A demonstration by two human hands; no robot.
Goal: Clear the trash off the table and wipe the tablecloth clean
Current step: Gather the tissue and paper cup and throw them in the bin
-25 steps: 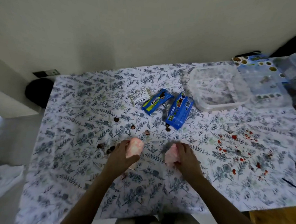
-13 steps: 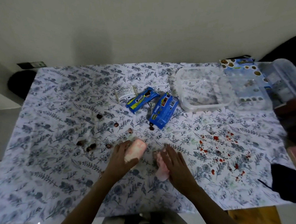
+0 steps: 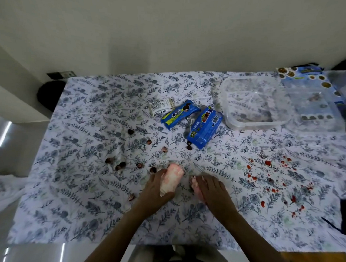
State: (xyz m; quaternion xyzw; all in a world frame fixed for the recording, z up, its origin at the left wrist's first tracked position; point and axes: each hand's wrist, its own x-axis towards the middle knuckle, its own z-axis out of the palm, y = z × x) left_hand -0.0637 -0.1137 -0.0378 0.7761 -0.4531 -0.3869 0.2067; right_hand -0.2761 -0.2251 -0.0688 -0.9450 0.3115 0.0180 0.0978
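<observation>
A pink-stained wad of tissue is gripped in the left hand above the flowered tablecloth. A second wad is pressed flat onto the cloth under the right hand. Blue wrappers and dark crumbs are scattered beyond; red spots are seen to the right.

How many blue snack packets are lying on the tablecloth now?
2. One blue snack packet lies diagonally beside the white wrapper; the other blue snack packet lies just right of it, near the clear container. None appears hidden.
</observation>
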